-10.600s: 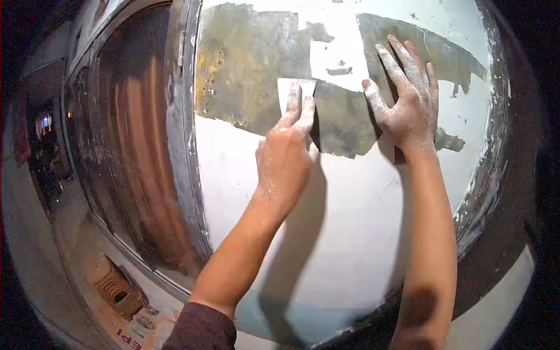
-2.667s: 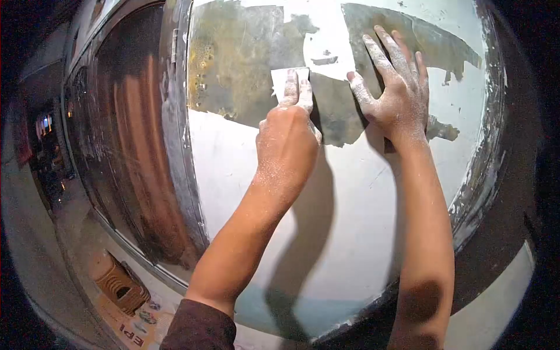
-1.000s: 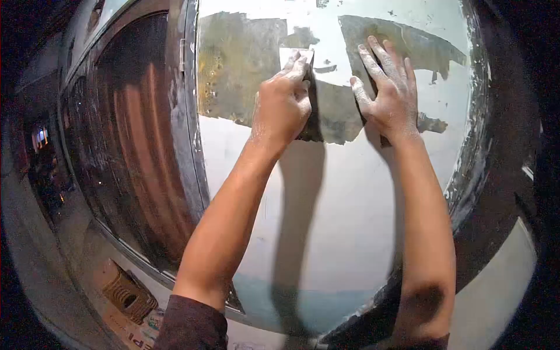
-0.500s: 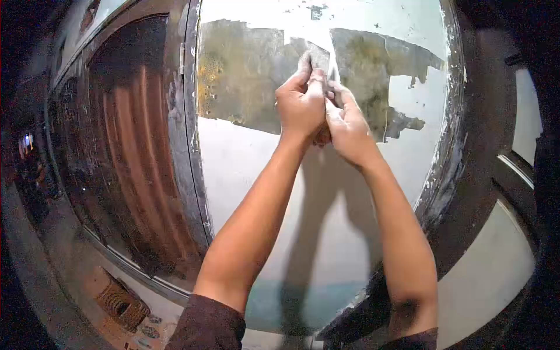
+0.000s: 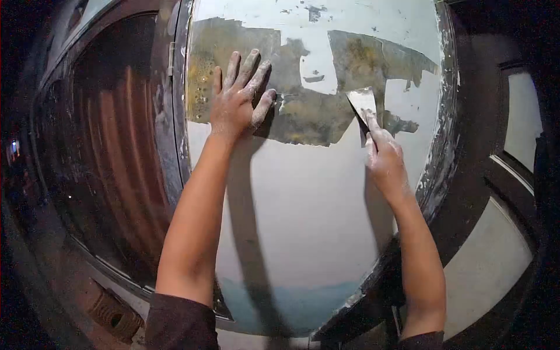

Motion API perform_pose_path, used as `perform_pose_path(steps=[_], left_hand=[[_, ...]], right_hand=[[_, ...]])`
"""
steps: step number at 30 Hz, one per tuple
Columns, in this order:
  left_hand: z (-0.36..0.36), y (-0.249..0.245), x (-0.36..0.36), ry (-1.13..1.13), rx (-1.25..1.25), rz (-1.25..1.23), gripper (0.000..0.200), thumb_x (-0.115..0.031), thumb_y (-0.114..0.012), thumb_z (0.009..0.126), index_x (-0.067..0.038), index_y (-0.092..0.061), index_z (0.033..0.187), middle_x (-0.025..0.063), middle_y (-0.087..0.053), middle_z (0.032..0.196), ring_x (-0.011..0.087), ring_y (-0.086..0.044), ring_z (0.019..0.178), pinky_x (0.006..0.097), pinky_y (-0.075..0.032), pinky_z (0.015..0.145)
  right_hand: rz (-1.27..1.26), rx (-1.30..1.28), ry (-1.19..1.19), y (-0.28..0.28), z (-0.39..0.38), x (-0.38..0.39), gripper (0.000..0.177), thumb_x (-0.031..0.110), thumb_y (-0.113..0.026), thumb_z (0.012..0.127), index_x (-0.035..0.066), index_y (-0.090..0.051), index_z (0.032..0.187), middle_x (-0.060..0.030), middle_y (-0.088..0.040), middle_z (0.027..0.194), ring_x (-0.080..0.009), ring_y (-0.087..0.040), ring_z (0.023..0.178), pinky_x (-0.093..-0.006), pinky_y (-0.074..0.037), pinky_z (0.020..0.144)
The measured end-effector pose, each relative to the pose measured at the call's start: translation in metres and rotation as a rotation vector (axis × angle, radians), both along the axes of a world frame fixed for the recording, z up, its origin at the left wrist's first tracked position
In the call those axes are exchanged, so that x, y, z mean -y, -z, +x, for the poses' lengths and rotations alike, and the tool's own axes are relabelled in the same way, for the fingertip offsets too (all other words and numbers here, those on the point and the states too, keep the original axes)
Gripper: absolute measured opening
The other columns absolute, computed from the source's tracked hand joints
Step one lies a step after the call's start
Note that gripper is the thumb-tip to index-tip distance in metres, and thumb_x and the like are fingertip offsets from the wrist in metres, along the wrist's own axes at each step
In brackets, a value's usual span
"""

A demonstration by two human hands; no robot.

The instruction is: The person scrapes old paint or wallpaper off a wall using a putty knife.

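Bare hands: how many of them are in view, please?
2: the left hand, spread on the dark patch; the right hand, holding the scraper farther right.

the panel [image 5: 315, 204] is coated in off-white, banded with teal near its bottom and broken by a grey-olive patch [image 5: 315, 119] mottled with rusty yellow, while the left hand [image 5: 236, 105] is dusted white and the curtain [image 5: 125, 146] is streaked reddish brown.
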State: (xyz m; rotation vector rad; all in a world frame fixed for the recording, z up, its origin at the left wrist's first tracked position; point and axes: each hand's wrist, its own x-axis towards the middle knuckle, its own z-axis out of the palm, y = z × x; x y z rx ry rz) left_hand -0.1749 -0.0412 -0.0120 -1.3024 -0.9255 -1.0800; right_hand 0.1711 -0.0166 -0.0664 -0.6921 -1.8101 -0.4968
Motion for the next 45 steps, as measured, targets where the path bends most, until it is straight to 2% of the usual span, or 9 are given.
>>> perform_pose_path(steps=[1, 4, 9, 15, 28, 30, 36, 39, 45], left_hand=[[0.001, 0.0, 0.001, -0.011, 0.006, -0.003, 0.061, -0.044, -0.061, 0.099, -0.027, -0.053, 0.157, 0.0009, -0.037, 0.172, 0.0354, -0.029, 0.159, 0.0631, -0.019, 0.126], [-0.001, 0.002, -0.001, -0.032, 0.012, 0.003, 0.059, -0.048, -0.06, 0.099, -0.027, -0.057, 0.154, -0.0004, -0.039, 0.17, 0.0335, -0.03, 0.158, 0.0622, -0.018, 0.127], [0.002, 0.003, 0.003, -0.001, 0.009, -0.001, 0.059, -0.048, -0.061, 0.099, -0.026, -0.057, 0.153, 0.0004, -0.041, 0.169, 0.034, -0.032, 0.158, 0.062, -0.02, 0.127], [0.0, 0.003, 0.0, 0.014, 0.002, 0.022, 0.062, -0.046, -0.063, 0.097, -0.027, -0.054, 0.156, 0.0002, -0.038, 0.171, 0.0341, -0.031, 0.158, 0.0626, -0.02, 0.126], [0.003, 0.005, 0.002, 0.009, 0.017, -0.005, 0.061, -0.046, -0.061, 0.099, -0.026, -0.055, 0.156, 0.0003, -0.038, 0.171, 0.0334, -0.03, 0.158, 0.0616, -0.019, 0.126], [0.003, 0.005, 0.001, 0.017, 0.009, 0.017, 0.061, -0.046, -0.06, 0.099, -0.026, -0.054, 0.156, 0.0001, -0.038, 0.171, 0.0331, -0.03, 0.158, 0.0614, -0.02, 0.126], [0.002, 0.004, 0.003, 0.015, 0.008, 0.019, 0.062, -0.045, -0.063, 0.097, -0.026, -0.055, 0.155, 0.0007, -0.04, 0.17, 0.0339, -0.034, 0.156, 0.0624, -0.023, 0.124], [0.003, 0.004, 0.001, 0.021, 0.008, 0.04, 0.061, -0.044, -0.063, 0.097, -0.026, -0.055, 0.155, 0.0001, -0.039, 0.17, 0.033, -0.032, 0.157, 0.0618, -0.021, 0.125], [0.006, 0.003, 0.009, -0.042, 0.037, -0.008, 0.062, -0.043, -0.063, 0.096, -0.025, -0.055, 0.155, 0.0001, -0.038, 0.171, 0.0321, -0.031, 0.158, 0.0585, -0.019, 0.127]], right_hand=[[0.013, -0.056, -0.04, 0.002, -0.005, 0.005, 0.046, 0.005, -0.057, 0.099, 0.006, -0.06, 0.145, -0.0252, -0.064, 0.095, -0.0463, -0.063, 0.089, -0.0539, -0.051, 0.082], [-0.03, -0.07, -0.014, -0.01, -0.018, 0.014, 0.04, 0.007, -0.059, 0.099, 0.003, -0.064, 0.138, -0.0253, -0.064, 0.091, -0.0461, -0.064, 0.087, -0.0537, -0.051, 0.082], [0.025, -0.096, 0.043, -0.016, -0.027, 0.015, 0.043, 0.008, -0.06, 0.098, 0.006, -0.065, 0.141, -0.0258, -0.068, 0.095, -0.0442, -0.067, 0.09, -0.0522, -0.051, 0.08], [0.033, -0.159, -0.009, -0.023, -0.038, 0.017, 0.046, 0.009, -0.061, 0.097, 0.008, -0.064, 0.143, -0.0266, -0.068, 0.09, -0.0434, -0.066, 0.078, -0.0461, -0.052, 0.072], [0.079, -0.168, 0.038, -0.032, -0.042, 0.018, 0.043, 0.011, -0.059, 0.099, 0.013, -0.066, 0.142, -0.0283, -0.069, 0.102, -0.0378, -0.07, 0.079, -0.0402, -0.054, 0.075], [-0.067, -0.21, 0.058, -0.037, -0.045, 0.024, 0.043, 0.01, -0.058, 0.098, 0.012, -0.067, 0.141, -0.0291, -0.069, 0.104, -0.0422, -0.071, 0.087, -0.0432, -0.055, 0.078], [0.026, -0.131, 0.114, -0.031, -0.035, 0.02, 0.039, 0.011, -0.058, 0.097, 0.007, -0.07, 0.134, -0.029, -0.07, 0.098, -0.0443, -0.07, 0.089, -0.0498, -0.054, 0.081], [-0.031, -0.165, 0.042, -0.042, -0.039, 0.025, 0.036, 0.009, -0.058, 0.097, 0.001, -0.07, 0.13, -0.0289, -0.07, 0.097, -0.0434, -0.07, 0.088, -0.046, -0.054, 0.079], [0.04, -0.14, 0.031, -0.017, -0.019, 0.011, 0.044, 0.01, -0.059, 0.097, 0.013, -0.067, 0.141, -0.0264, -0.069, 0.092, -0.0436, -0.068, 0.088, -0.051, -0.053, 0.081]])
